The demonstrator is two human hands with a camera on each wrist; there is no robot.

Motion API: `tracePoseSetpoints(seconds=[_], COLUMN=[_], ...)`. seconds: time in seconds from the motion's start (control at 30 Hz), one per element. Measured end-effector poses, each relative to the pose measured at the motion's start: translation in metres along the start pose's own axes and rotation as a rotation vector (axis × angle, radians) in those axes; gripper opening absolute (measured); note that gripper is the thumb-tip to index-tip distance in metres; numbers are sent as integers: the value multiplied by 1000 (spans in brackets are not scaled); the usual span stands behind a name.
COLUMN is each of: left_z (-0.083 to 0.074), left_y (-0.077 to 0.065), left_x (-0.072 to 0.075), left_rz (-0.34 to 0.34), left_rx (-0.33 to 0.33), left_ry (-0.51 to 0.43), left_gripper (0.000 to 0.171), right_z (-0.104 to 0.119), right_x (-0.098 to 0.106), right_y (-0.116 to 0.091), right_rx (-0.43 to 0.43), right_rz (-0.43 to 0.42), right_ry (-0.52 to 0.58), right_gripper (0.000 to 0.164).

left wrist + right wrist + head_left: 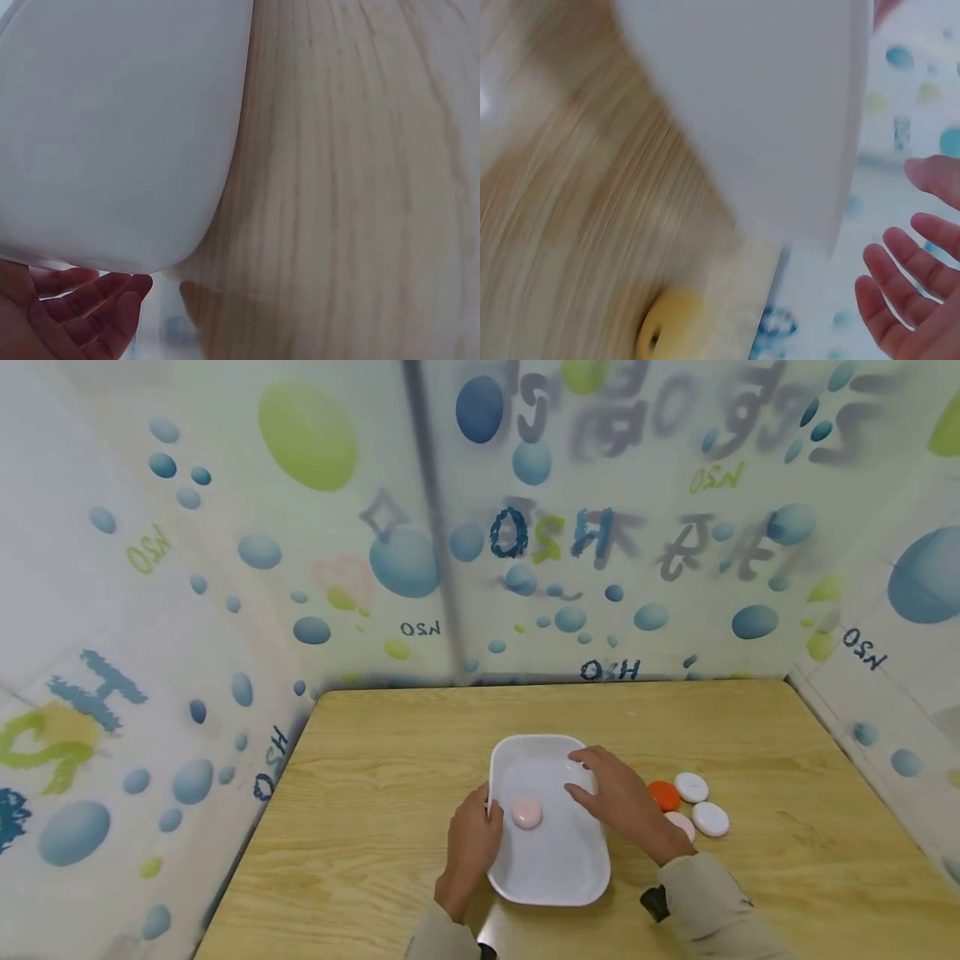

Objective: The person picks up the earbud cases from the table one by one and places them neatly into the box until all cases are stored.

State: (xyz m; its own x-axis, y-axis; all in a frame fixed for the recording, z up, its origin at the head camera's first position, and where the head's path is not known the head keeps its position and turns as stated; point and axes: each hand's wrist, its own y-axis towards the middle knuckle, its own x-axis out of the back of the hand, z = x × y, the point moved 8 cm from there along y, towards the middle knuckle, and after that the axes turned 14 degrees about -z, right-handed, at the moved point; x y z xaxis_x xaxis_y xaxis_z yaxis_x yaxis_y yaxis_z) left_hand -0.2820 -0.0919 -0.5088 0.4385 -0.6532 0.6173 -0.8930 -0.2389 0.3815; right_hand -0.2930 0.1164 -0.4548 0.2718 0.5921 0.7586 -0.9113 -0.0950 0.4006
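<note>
A white rectangular tray [555,868] stands on the wooden table, and a pale pink round disc [527,812] lies inside it, left of the middle. At the tray's left side, my left hand [474,835] grips the rim, thumb inside and fingers outside. My right hand [615,789] hovers over the right rim with thumb and fingers spread; nothing shows between them. In the right wrist view the fingers of that right hand [919,281] are loosely bent, apart from the blurred tray wall [757,112]. The left wrist view shows the tray's outer wall [120,135].
Right of the tray lie an orange disc [663,795], two white discs [691,787] and a pink disc [681,827] partly behind my right forearm. A blurred yellow round thing [676,326] sits low in the right wrist view. Patterned walls border the wooden table [375,793].
</note>
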Motion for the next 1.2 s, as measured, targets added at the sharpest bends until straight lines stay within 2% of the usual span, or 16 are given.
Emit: tracePoseSetpoints(seconds=[0.33,0.47,0.6,0.77,0.97,1.2], left_z=[5,5,5,7,6,3], left_y=[5,7,5,0,-3,-1], left_x=[3,3,3,-1,-4,-4], left_rz=[14,14,19,36,54,25], left_rx=[14,4,10,24,47,20], left_ry=[-6,-16,-25,-38,-53,-50], left_gripper=[32,35,36,36,36,35], right_z=[-90,-121,-143,-160,-168,-172], right_x=[45,53,53,48,45,46], right_y=[-11,-19,-27,-35,-39,-40], right_rx=[-125,-172,-196,-232,-253,-254], right_rz=[-44,-28,-10,23,58,60], right_ry=[-57,-96,-129,-176,-199,-182], right_gripper=[51,53,53,55,58,61])
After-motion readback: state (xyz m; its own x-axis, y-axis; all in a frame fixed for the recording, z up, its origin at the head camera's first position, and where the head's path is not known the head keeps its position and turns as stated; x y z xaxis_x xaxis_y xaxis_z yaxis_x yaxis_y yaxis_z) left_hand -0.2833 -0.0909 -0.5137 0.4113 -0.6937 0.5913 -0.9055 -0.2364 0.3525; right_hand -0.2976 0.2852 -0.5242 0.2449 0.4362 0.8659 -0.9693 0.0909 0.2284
